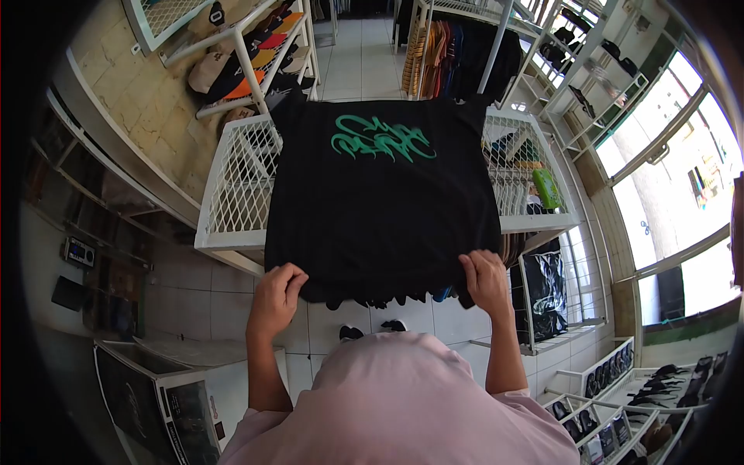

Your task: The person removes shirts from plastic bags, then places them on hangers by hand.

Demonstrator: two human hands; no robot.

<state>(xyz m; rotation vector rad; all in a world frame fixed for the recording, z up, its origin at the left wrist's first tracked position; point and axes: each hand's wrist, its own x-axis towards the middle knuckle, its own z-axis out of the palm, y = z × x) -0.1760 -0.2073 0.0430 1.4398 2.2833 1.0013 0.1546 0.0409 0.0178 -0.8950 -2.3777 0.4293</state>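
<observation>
A black shirt (380,209) with green lettering near its far end lies spread over a white mesh-topped table (232,182). Its near edge hangs past the table's front. My left hand (280,298) pinches the near left corner, thumb and fingers closed on the cloth. At the near right corner, my right hand (487,280) grips the same edge with curled fingers. The cloth is stretched between both hands, with slight folds along the hem.
A green packet (545,188) rests on the mesh at the right. Caps fill a slanted rack (252,66) at the back left. Shirts (442,58) hang behind the table. Below right stands a black-and-white bag (545,291); a white-framed cabinet (182,380) is at lower left.
</observation>
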